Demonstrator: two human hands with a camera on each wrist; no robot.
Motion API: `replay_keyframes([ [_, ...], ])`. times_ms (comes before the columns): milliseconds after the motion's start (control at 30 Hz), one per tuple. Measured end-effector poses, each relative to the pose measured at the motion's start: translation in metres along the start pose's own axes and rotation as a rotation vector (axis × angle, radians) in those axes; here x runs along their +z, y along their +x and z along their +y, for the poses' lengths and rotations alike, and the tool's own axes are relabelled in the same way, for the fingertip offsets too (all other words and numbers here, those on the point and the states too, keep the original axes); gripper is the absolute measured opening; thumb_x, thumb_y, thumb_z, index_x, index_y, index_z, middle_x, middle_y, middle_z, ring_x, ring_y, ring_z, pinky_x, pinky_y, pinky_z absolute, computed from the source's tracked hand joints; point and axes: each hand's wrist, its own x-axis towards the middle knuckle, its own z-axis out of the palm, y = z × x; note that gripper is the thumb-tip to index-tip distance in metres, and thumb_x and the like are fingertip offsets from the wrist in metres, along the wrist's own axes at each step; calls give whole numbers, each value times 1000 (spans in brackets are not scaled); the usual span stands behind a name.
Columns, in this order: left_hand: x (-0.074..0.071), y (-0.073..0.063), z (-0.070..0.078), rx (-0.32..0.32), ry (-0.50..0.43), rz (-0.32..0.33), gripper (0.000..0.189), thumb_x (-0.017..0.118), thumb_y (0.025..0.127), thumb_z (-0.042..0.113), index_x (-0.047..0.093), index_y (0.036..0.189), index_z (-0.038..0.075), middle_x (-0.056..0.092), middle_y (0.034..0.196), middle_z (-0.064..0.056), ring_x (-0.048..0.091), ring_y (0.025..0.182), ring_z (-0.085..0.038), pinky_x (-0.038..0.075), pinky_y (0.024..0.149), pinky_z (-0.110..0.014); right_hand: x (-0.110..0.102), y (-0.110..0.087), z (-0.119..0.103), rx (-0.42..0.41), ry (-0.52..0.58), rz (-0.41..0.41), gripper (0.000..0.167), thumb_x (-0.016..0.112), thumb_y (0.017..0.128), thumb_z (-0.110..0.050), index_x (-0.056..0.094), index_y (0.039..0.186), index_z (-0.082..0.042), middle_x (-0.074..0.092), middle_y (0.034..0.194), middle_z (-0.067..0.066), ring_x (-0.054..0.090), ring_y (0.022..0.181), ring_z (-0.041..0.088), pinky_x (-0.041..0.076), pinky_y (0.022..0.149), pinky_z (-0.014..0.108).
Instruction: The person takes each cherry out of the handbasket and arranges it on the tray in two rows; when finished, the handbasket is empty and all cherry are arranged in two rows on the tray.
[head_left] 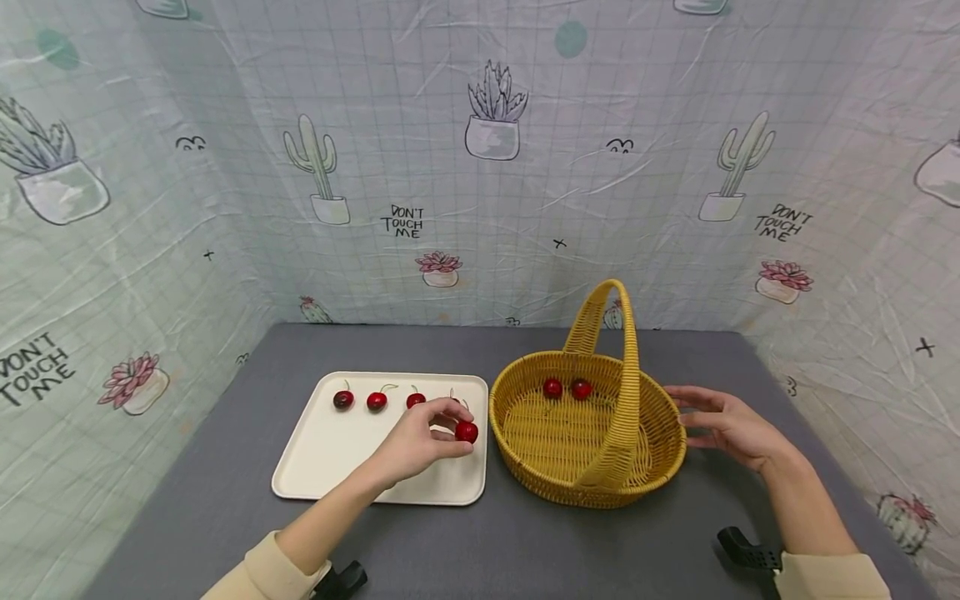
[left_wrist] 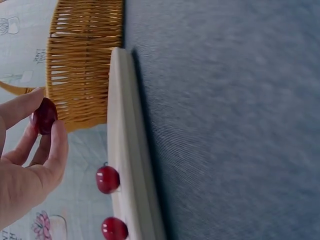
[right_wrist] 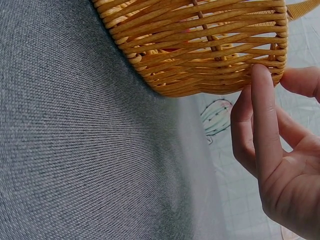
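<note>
My left hand [head_left: 423, 440] pinches a dark red cherry [head_left: 467, 431] between thumb and fingers, above the right end of a white tray [head_left: 330, 467]. In the left wrist view the held cherry [left_wrist: 45, 116] is apart from the tray and appears in front of the basket [left_wrist: 82, 65]. Several stemmed cherries [head_left: 377, 402] line the tray's far side, one partly hidden behind my fingers. Two cherries [head_left: 552, 387] lie inside the yellow wicker basket [head_left: 525, 467]. My right hand [head_left: 738, 429] touches the basket's right side near the rim with extended fingers [right_wrist: 265, 110].
The basket's tall arched handle [head_left: 626, 392] rises over its opening. Tray and basket stand side by side on a grey cloth-covered table [head_left: 480, 550]. A printed curtain [head_left: 525, 208] encloses the back and sides.
</note>
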Motion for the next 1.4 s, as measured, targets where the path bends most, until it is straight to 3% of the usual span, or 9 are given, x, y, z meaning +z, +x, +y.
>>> replay_keyframes([
  [533, -7, -7, -18, -92, 207, 15, 28, 89, 77, 4, 72, 99, 11, 71, 94, 0, 67, 85, -18, 52, 69, -34, 0, -2, -2, -17, 6, -10, 54, 56, 106, -8, 37, 155, 2, 53, 135, -8, 63, 115, 8, 57, 88, 42],
  [900, -11, -5, -26, -71, 352, 16, 34, 91, 71, 0, 72, 97, 10, 69, 87, 2, 65, 81, -16, 51, 66, -29, -1, -1, -1, -12, 15, -7, 53, 57, 106, -7, 39, 155, 1, 55, 133, -9, 63, 115, 9, 57, 88, 42],
  [1400, -13, -5, -28, -48, 372, 3, 36, 91, 69, -1, 72, 99, 8, 69, 89, 1, 65, 83, -17, 51, 69, -29, -1, -1, -1, -9, 1, -6, 55, 56, 106, -8, 36, 156, 4, 53, 135, -6, 64, 114, 9, 57, 88, 42],
])
